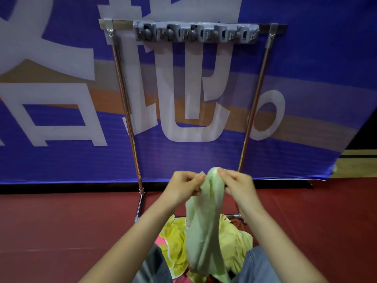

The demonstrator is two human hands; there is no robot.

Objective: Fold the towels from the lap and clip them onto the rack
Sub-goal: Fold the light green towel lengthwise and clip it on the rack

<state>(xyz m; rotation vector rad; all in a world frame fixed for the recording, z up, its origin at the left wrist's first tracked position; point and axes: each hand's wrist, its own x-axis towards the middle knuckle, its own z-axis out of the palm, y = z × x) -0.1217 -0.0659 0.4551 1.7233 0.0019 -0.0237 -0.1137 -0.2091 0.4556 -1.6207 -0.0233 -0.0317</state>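
- Towel (204, 221), green: held up at lower centre of the frame, hanging bunched and twisted down to the lap; not yet folded.
- Left grip (184, 185): closed in a pinch on the top edge, thumb against curled fingers.
- Right grip (237, 185): pinching the same edge likewise, just beside the left one.
- On the lap at the bottom: yellow towel (175, 242), crumpled, and a pink towel (159, 241) peeking out at its left; neither folded.
- Clips (195, 32) along the top bar, upper centre: all bare, nothing hung.
- Judged barely begun: folding, clipping and the lap pile all left to do.
- Rack (122, 22): posts either side of centre, base bar just beyond the lap; open span between the posts for lifting straight up to the clips.
- Banner (61, 156) close behind the rack, so little depth there.
- Red floor (61, 221) open at lower left and lower right: room for spreading both grips apart to find the corners.
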